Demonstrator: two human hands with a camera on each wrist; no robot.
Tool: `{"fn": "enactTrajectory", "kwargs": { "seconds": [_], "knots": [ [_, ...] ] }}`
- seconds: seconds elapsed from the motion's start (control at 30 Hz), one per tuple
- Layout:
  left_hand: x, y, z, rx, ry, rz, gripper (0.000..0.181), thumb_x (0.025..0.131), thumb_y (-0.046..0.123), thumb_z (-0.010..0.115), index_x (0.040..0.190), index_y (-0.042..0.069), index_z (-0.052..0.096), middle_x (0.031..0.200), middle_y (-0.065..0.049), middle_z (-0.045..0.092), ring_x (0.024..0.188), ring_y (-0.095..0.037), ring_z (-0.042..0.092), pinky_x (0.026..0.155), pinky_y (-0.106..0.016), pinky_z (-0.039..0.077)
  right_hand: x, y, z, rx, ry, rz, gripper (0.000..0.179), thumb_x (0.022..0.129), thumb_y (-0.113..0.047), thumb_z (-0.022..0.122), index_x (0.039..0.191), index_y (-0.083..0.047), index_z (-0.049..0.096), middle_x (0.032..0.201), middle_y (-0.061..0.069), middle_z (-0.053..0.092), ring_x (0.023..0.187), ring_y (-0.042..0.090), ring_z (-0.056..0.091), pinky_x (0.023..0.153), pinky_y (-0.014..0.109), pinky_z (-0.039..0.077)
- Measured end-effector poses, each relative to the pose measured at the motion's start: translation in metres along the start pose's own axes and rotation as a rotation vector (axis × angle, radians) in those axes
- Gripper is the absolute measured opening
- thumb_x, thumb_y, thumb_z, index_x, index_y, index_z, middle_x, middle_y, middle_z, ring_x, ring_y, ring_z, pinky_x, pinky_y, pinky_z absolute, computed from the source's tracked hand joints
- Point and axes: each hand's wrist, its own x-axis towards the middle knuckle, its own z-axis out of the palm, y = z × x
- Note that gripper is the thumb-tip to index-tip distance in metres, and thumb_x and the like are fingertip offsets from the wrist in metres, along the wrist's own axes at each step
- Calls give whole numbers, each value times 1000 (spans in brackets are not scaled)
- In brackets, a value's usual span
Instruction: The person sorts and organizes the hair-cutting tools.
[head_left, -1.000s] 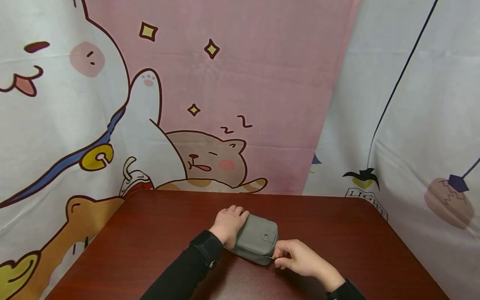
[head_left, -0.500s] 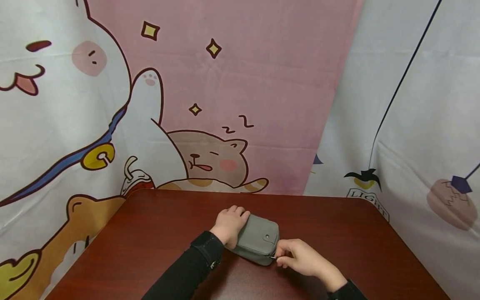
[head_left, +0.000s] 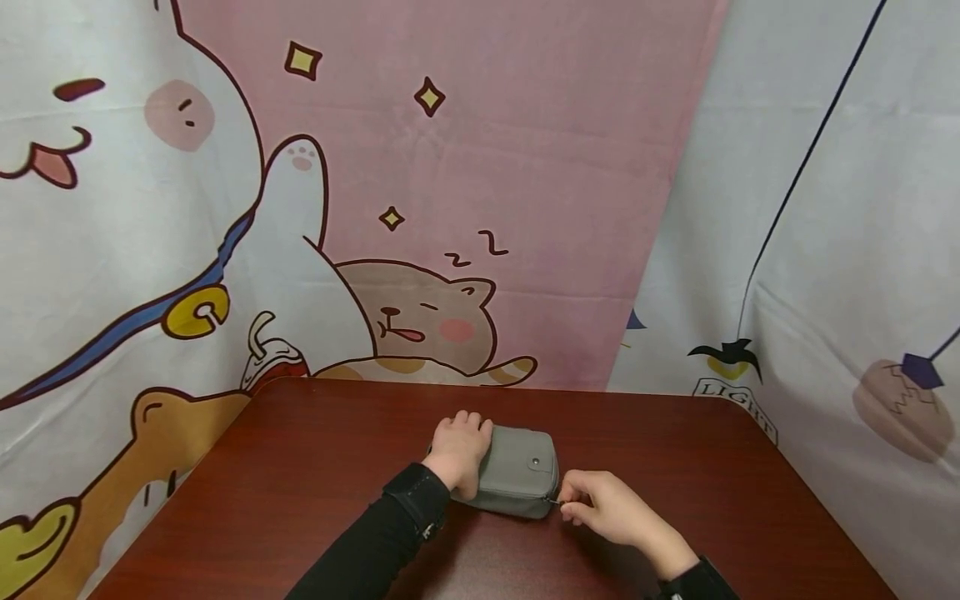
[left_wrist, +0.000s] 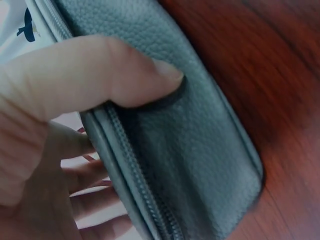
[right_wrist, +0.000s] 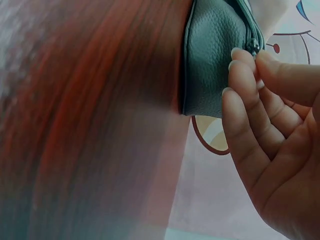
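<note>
A grey-green zippered pouch (head_left: 517, 468) with pebbled sides and a snap tab on top lies on the table. My left hand (head_left: 459, 452) grips its left end. In the left wrist view the thumb (left_wrist: 110, 70) presses on the pouch's side below the zipper (left_wrist: 132, 155), with the other fingers beyond the top edge. At the pouch's right corner, my right hand (head_left: 615, 510) pinches the zipper pull. The right wrist view shows thumb and forefinger meeting at the zipper slider (right_wrist: 253, 46), the pull itself mostly hidden between them. The zipper near the left thumb looks closed.
The reddish-brown wooden table (head_left: 337, 483) extends on all sides of the pouch. Behind it hangs a cloth backdrop (head_left: 540, 167) printed with cartoon animals, reaching down to the table's back and side edges.
The pouch has turned slightly counterclockwise, its right end shifting away from me. My right hand has moved a little right and away with the zipper pull; the left hand stays on the pouch.
</note>
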Motion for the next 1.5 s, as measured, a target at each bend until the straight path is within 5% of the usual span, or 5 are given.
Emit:
{"fn": "enactTrajectory", "kwargs": {
  "seconds": [0.23,0.57,0.87,1.2,1.5],
  "knots": [
    [-2,3,-1,-56,-3,-79,97,52,43,92,134,10,52,105,-9,48,96,-25,42,79,-41,41,2,5,0,-46,67,89,13,94,-9,67,88,-17,60,78,-9,63,65,4,58,53,24,45],
    [-5,-8,10,-157,117,1,94,53,48,88,129,5,54,100,-7,45,91,-25,39,79,-39,40,6,8,2,-112,154,149,16,92,-6,68,85,-18,61,75,-13,60,61,1,55,51,24,43],
    [-4,-4,16,-163,184,-55,97,50,58,82,124,1,57,97,-9,47,90,-27,41,76,-40,36,11,9,1,-165,219,224,11,92,-7,69,88,-15,63,74,-12,60,60,1,54,53,25,44],
    [0,7,17,-107,147,-140,107,54,74,74,130,0,56,103,-13,50,97,-31,45,79,-44,37,18,12,3,-233,301,314,17,87,-7,73,84,-20,62,71,-14,59,61,2,52,58,27,42],
    [0,10,9,-113,105,-157,93,54,76,74,110,3,64,91,-12,48,90,-30,47,75,-43,39,20,14,2,-237,307,326,16,88,-8,73,84,-19,63,72,-14,59,63,4,52,59,28,43]
  ]
}}
